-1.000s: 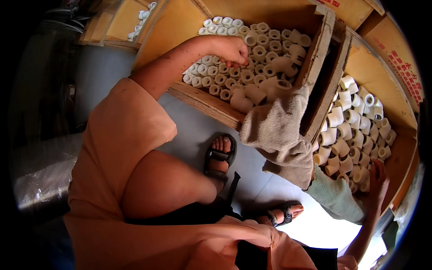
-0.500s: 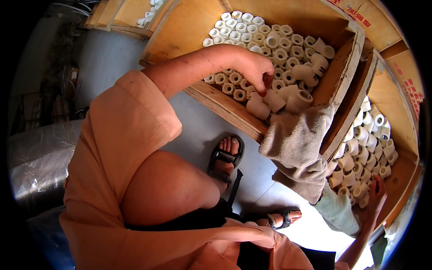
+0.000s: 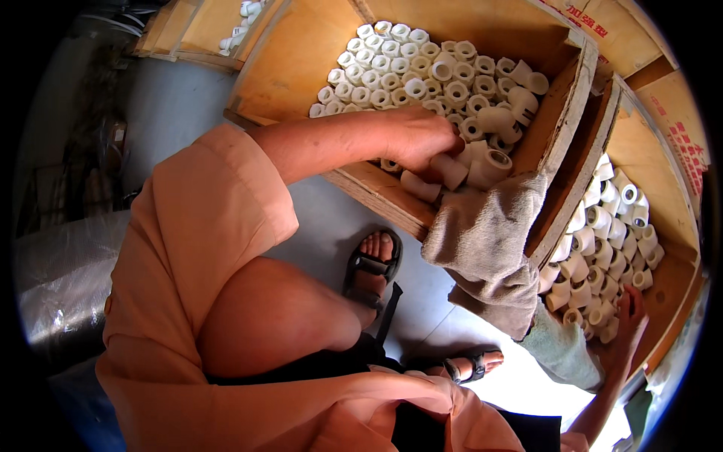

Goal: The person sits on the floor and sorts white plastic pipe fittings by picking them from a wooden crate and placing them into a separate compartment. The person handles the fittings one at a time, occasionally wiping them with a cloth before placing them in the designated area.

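My left hand reaches into a wooden bin and is down among white plastic pipe fittings. Its fingers are curled round a white elbow fitting near the bin's front corner; the fingertips are partly hidden. Another elbow lies beside it, against the front board. Rows of hex-ended fittings fill the back of this bin. At the right, my right hand is at the near edge of a second heap of white elbow fittings, fingers apart, with nothing visible in them.
A grey-brown towel hangs over the bin's front corner, with a pale green cloth below. Rough wooden walls divide the two bins. Another wooden bin stands at the far left. Plastic-wrapped material lies to the left.
My left hand has lowered onto the elbow fittings, and its fingers have come round one. My right hand stays by its heap. The whole view has shifted slightly.
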A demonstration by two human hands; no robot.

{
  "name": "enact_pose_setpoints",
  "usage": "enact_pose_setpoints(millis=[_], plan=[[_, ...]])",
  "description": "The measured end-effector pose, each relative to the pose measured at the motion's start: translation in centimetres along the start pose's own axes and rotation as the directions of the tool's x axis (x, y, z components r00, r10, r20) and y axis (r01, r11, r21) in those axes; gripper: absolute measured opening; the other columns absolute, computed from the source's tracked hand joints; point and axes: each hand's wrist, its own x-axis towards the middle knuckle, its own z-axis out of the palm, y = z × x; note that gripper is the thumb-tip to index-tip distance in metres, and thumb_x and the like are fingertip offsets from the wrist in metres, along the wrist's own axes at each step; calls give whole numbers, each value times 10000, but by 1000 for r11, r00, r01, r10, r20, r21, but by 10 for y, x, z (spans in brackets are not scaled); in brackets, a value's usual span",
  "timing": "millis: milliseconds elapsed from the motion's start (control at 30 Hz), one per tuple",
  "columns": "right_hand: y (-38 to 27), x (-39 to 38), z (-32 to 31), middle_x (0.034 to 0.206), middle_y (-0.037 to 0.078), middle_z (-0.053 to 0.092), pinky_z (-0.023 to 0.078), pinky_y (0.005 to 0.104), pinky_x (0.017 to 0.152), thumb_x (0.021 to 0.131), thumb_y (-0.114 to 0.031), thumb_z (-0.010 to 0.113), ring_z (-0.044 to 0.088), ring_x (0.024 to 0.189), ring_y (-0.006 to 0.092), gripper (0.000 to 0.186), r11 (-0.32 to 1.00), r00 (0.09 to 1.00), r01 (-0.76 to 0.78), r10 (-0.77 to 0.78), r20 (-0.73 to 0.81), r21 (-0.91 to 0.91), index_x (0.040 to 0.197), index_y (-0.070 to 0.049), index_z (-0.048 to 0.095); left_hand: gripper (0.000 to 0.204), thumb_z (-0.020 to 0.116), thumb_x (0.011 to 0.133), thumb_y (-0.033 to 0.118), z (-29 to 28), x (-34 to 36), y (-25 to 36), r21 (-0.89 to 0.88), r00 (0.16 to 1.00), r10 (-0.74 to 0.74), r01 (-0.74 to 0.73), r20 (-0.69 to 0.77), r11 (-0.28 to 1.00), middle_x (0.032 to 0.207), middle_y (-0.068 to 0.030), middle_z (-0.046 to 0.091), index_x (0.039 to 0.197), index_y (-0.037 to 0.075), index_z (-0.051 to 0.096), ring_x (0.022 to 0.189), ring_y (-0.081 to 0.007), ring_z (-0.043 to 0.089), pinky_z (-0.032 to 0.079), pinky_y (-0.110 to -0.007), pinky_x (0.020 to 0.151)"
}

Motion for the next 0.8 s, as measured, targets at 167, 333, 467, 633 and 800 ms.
enact_pose_setpoints(millis=[167,333,467,633,800], plan=[[4,0,-1,753,66,610,462,285,616,904,-97,557,532,666,118,202,999,999,36,-36,-26,-5,1081,-40,636,375,766,684,273,-5,1,-6,70,999,36,-33,-41,997,929,-128,649,958,51,640,839,-307,645,516,-392,731],[0,1,-2,766,74,635,480,287,636,906,-95,556,578,671,132,197,1000,1000,12,-11,-18,10,1080,-48,635,249,725,816,148,-18,-1,-14,-586,987,-157,103,-42,803,885,-31,648,1000,29,607,787,-73,586,491,-244,692],[-10,2,-4,795,79,657,493,291,642,904,-77,559,619,688,154,184,999,1000,18,-17,-13,50,1070,-54,635,300,603,931,268,-35,-2,-16,-844,983,-183,92,-7,528,957,-54,661,1096,18,588,848,-133,647,525,-277,762],[-13,1,-3,821,78,658,491,290,641,889,-57,576,611,689,148,175,997,997,64,-62,-48,36,1052,-55,640,436,527,901,342,-49,-2,-3,-971,999,-34,-9,-17,238,1009,-144,644,1157,-10,557,864,-234,645,531,-370,767],[-19,3,-1,804,71,645,480,287,629,874,-48,589,590,677,140,185,998,999,31,-29,-24,61,1050,-58,645,380,476,893,274,-57,0,23,-998,995,90,-51,-47,45,964,-189,657,1091,-30,590,807,-256,644,536,-409,731]])
